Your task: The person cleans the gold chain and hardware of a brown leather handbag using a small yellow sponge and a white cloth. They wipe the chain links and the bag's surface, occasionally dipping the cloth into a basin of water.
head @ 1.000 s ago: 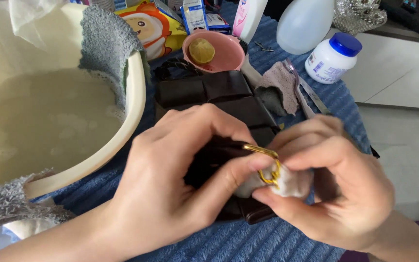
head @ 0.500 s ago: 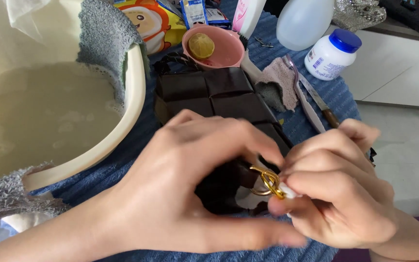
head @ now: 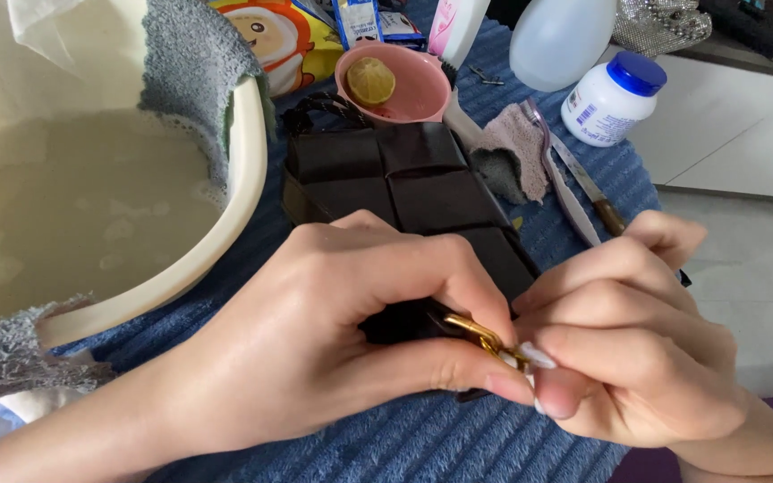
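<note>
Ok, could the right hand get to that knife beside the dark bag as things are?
Probably yes: the knife lies uncovered on the blue towel just beyond the right hand, though that hand is pinching the gold clasp.

1. Bag point(head: 404, 183): near end covered by left hand point(head: 315, 349); only the far panels show.
2. Gold clasp point(head: 485, 338): mostly buried between fingers of both hands; shape unclear.
3. Right hand point(head: 637, 349): palm side hidden; wrist cut by bottom edge.
4. Basin point(head: 252, 152): left part runs off frame.
5. Bottle point(head: 561, 40): top cropped.
6. Knife point(head: 588, 183): handle end passes behind right hand.
</note>
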